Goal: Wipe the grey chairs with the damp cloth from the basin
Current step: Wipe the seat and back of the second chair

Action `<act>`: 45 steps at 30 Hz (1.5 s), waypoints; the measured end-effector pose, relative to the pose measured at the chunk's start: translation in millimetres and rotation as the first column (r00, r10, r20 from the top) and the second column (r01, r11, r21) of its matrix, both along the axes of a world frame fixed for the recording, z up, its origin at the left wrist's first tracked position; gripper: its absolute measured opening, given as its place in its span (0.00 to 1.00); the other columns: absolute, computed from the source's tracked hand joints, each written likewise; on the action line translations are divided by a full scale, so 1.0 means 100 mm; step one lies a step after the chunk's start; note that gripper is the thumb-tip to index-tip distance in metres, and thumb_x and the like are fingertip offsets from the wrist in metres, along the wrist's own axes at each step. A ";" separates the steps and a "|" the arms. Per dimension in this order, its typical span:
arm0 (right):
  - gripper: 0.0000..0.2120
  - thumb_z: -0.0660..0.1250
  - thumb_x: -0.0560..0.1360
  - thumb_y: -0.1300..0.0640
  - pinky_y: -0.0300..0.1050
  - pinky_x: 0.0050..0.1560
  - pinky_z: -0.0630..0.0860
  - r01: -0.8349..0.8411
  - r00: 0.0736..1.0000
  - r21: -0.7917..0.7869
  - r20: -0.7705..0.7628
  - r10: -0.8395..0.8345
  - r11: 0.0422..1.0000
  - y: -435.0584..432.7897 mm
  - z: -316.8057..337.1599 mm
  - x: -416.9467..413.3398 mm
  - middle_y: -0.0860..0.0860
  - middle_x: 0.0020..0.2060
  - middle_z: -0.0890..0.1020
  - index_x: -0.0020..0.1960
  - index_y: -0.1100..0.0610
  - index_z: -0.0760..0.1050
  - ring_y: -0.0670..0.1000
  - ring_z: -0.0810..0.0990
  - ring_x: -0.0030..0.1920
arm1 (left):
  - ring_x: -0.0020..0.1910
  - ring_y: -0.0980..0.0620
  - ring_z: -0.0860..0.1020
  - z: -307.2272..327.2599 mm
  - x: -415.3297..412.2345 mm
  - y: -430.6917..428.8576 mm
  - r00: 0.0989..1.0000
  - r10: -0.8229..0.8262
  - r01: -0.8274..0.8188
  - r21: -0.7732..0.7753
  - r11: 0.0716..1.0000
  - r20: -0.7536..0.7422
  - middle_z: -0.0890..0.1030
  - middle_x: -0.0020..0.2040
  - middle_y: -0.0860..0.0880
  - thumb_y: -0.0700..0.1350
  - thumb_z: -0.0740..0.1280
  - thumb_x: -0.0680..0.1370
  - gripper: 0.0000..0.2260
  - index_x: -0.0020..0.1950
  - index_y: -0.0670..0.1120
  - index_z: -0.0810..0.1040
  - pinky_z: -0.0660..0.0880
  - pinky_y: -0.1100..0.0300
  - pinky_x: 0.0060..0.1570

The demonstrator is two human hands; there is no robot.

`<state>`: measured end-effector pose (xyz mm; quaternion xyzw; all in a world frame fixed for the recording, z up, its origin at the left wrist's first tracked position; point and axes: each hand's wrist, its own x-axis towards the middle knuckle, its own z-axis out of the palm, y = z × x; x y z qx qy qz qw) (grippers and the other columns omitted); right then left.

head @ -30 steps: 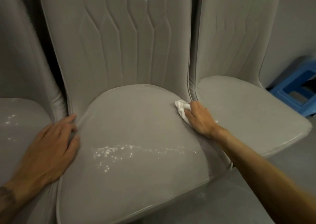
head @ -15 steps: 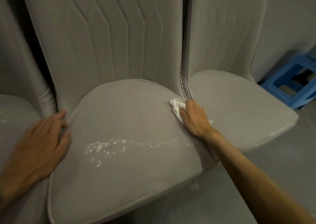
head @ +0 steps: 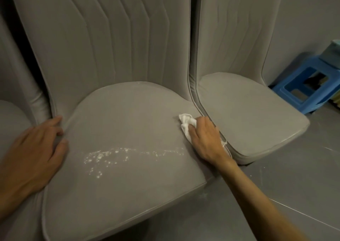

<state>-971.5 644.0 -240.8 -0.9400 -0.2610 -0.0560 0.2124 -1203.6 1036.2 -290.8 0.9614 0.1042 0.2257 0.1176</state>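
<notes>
Right hand [head: 204, 139] curls over the cloth [head: 185, 122] at the chair seat's [head: 128, 185] right edge; left hand [head: 35, 152] lies spread on its left edge.

Dim, flat indoor light, grey-brown cast, no hard shadows. Dark gap left of the middle chair [head: 114, 47] back. Faint sheen on its front seat rim. Left hand [head: 33, 157] soft, slightly smeared. Wide-angle bowing at edges; blue stool [head: 301, 89] stretched. Overall soft, blocky.
</notes>
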 end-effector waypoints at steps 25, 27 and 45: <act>0.22 0.45 0.83 0.44 0.56 0.52 0.68 -0.053 0.996 -0.165 0.059 0.064 0.985 0.62 0.03 -0.68 0.57 0.53 0.74 0.57 0.59 0.71 0.60 0.73 0.52 | 0.71 0.38 0.74 0.21 -0.50 -0.43 0.957 0.224 -0.198 0.147 0.969 -0.185 0.73 0.74 0.39 0.57 0.53 0.83 0.25 0.71 0.44 0.75 0.67 0.44 0.70; 0.28 0.40 0.82 0.41 0.56 0.51 0.68 -0.254 0.960 -0.185 0.068 0.270 0.949 0.83 -0.04 -1.03 0.54 0.52 0.74 0.60 0.56 0.72 0.58 0.73 0.51 | 0.72 0.38 0.72 0.14 -0.49 -0.41 0.958 0.224 -0.197 0.156 0.968 -0.181 0.72 0.75 0.39 0.57 0.53 0.84 0.25 0.73 0.45 0.74 0.68 0.43 0.71; 0.15 0.54 0.84 0.46 0.54 0.51 0.64 -0.310 0.941 -0.191 0.078 0.330 0.931 1.21 -0.06 -0.72 0.56 0.52 0.75 0.56 0.57 0.71 0.60 0.72 0.52 | 0.73 0.40 0.71 0.14 -0.53 -0.39 0.955 0.254 -0.218 0.219 0.951 -0.152 0.71 0.76 0.40 0.55 0.54 0.84 0.22 0.73 0.46 0.73 0.67 0.44 0.72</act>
